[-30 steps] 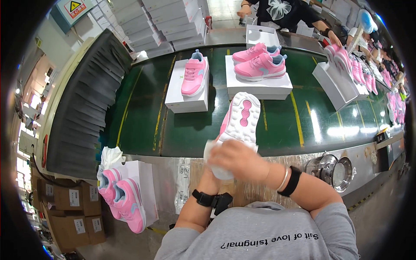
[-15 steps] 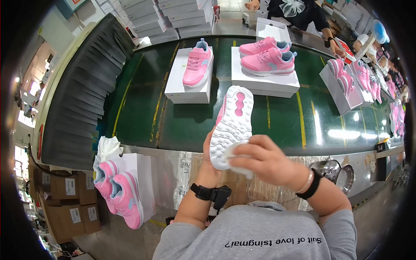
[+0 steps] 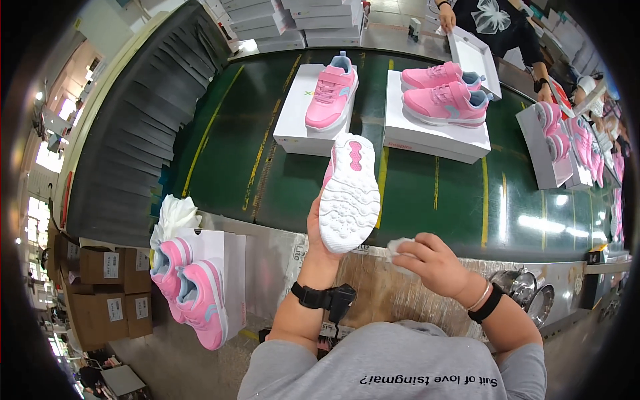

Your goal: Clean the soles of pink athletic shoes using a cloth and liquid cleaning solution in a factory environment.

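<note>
My left hand [image 3: 319,230] grips a pink sneaker [image 3: 349,197] and holds it up, its white sole with a pink patch facing me. Most of the upper is hidden behind the sole. To the right and apart from the shoe, my right hand [image 3: 430,263] pinches a white cloth [image 3: 401,253]. Beyond the held sneaker, a single pink shoe [image 3: 332,97] sits on a white shoebox [image 3: 310,137]. Right of it, a pair of pink sneakers [image 3: 445,103] rests on another white shoebox [image 3: 437,141].
A green conveyor belt [image 3: 267,180] with yellow lines runs across. At the near left, another pink pair [image 3: 200,300] is beside a white box [image 3: 233,280] and crumpled white paper [image 3: 175,217]. Metal bowls [image 3: 517,283] stand at right. Across the belt, a person's hand [image 3: 447,18] touches a box lid [image 3: 475,60].
My right hand with the cloth has come off the sole and moved right. The sneaker is slightly lower and further left. Across the belt, the lid is tilted, with a hand on it.
</note>
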`<state>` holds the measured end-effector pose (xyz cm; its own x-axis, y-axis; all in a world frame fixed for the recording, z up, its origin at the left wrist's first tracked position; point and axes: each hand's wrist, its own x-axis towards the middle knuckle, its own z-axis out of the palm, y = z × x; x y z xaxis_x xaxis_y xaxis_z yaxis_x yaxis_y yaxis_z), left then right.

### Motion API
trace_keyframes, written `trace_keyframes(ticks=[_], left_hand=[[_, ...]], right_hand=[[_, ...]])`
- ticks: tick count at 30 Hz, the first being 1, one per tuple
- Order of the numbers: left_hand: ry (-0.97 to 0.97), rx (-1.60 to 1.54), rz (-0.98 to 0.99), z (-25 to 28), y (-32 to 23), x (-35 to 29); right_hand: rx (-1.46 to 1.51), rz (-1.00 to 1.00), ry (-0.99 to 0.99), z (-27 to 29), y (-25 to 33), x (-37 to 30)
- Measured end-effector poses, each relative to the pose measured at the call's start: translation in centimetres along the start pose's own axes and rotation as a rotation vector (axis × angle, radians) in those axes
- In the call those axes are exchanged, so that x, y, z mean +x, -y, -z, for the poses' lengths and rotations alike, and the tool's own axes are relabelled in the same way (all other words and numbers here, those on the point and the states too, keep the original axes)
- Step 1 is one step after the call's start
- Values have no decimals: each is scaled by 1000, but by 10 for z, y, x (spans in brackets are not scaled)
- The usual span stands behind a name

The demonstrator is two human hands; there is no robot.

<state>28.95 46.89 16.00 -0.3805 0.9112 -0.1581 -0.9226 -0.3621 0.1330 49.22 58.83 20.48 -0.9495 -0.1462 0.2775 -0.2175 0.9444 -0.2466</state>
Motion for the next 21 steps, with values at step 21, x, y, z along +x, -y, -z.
trace_keyframes(ticks=[21], left_hand=[[-26,-123,16,11,23,-2]], right_hand=[[-52,147,-185,6,21,60]])
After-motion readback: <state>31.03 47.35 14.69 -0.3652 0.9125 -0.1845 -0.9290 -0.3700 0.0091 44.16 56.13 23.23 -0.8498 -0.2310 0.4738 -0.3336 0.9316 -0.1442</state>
